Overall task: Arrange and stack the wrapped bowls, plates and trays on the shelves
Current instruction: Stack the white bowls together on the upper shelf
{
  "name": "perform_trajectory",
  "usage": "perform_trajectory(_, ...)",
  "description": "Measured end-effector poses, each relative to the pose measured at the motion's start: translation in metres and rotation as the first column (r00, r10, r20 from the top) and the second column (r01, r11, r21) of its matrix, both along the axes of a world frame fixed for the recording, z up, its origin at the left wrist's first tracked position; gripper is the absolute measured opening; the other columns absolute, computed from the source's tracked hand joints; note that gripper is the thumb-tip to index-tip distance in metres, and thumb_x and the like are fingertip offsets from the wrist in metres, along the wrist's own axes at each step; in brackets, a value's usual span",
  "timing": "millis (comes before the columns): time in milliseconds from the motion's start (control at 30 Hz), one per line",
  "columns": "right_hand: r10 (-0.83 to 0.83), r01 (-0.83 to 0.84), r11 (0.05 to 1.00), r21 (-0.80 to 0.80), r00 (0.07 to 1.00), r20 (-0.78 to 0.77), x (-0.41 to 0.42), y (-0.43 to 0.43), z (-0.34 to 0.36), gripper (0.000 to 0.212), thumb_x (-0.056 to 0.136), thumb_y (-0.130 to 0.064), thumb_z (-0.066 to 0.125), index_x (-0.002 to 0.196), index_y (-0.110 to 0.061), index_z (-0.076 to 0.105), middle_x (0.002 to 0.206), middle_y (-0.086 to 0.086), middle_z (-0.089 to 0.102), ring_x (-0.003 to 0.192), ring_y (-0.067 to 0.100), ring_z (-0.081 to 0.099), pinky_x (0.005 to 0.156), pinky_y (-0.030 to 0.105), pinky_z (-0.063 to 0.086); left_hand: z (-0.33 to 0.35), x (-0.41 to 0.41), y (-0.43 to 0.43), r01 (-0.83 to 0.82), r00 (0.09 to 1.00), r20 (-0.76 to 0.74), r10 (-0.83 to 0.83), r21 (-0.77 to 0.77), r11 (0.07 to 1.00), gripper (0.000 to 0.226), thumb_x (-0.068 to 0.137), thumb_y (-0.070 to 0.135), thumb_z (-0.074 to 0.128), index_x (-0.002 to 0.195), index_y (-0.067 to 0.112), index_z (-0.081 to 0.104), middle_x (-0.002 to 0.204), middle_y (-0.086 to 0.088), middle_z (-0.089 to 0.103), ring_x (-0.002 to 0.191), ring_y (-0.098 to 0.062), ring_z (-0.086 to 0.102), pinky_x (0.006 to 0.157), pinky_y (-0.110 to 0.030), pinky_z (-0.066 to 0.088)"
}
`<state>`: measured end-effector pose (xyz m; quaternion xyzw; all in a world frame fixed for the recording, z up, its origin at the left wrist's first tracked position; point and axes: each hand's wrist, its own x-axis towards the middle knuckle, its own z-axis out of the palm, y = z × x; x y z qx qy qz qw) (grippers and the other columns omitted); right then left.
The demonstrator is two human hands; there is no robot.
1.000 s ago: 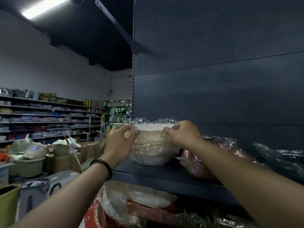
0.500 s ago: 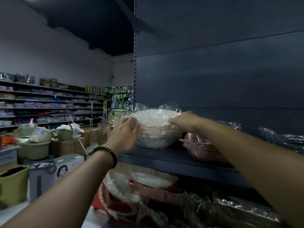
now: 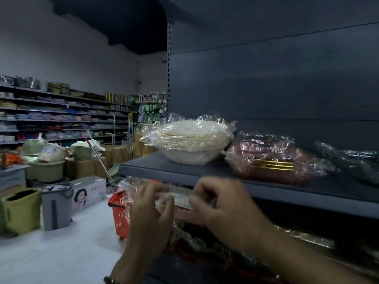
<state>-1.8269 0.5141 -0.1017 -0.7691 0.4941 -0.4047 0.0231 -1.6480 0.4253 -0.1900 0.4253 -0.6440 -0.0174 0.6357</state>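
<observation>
Upper shelf (image 3: pixel 184 171): wrapped stack of white bowls (image 3: pixel 192 140) stands at its left end, upright, gold-edged rims showing through the film. Just right of it, touching or nearly so, is a wrapped pack of reddish trays (image 3: pixel 270 160) with gold bands, and farther right a dark wrapped bundle (image 3: pixel 352 158). Below the shelf lip, left hand (image 3: pixel 151 210) and right hand (image 3: pixel 223 208) have their fingers curled on either end of a wrapped flat pack (image 3: pixel 178 199). Both are motion-blurred and the pack's contents are unclear. Red basket (image 3: pixel 120 212) sits on the floor left of the hands. Box (image 3: pixel 88 193) beyond it carries a printed portrait; its lettering is too small to read. No label is legible on any wrap.
</observation>
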Motion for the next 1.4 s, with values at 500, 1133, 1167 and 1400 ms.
perform_trajectory(500,-0.270,0.174,0.928,0.331,0.924,0.271,0.000,-0.116,-0.135,0.053,0.098,-0.035,0.065,0.145,-0.048,0.044,0.120,-0.009,0.072,0.105,0.016,0.071,0.086,0.032,0.057,-0.129,-0.017,-0.016,0.065,0.985,0.110,-0.135,0.486,0.872,0.049,0.088,0.031,0.071,0.134,0.040,0.056,0.137,0.010,0.048,0.126,-0.021,0.049,0.106,-0.048,0.049)
perform_trajectory(1133,-0.330,0.286,0.929,0.236,0.927,0.177,0.021,-0.189,-0.139,0.022,0.098,-0.029,0.071,0.108,-0.017,0.056,0.107,0.000,0.064,0.093,0.017,0.062,0.069,0.023,0.045,-0.140,-0.006,-0.053,0.024,1.000,-0.017,-0.019,0.387,0.922,0.033,0.089,0.041,0.078,0.119,0.043,0.066,0.139,0.004,0.047,0.128,-0.025,0.055,0.108,-0.050,0.053)
perform_trajectory(1167,-0.348,0.302,0.924,0.235,0.918,0.189,0.020,-0.191,-0.139,0.021,0.099,-0.030,0.071,0.106,-0.015,0.058,0.106,0.001,0.065,0.095,0.019,0.063,0.073,0.027,0.046,-0.141,-0.008,-0.054,0.017,1.000,-0.019,-0.010,0.386,0.922,0.033,0.089,0.041,0.078,0.120,0.043,0.066,0.140,0.004,0.046,0.130,-0.026,0.053,0.109,-0.051,0.052)
perform_trajectory(1400,-0.310,0.287,0.950,0.122,0.908,0.281,0.021,-0.169,-0.138,0.021,0.102,-0.031,0.064,0.121,-0.021,0.060,0.112,0.002,0.068,0.104,0.021,0.064,0.091,0.038,0.054,-0.134,-0.007,-0.045,-0.025,0.999,-0.019,0.036,0.409,0.912,0.041,0.088,0.032,0.080,0.124,0.037,0.061,0.143,0.003,0.045,0.133,-0.024,0.042,0.111,-0.045,0.044)
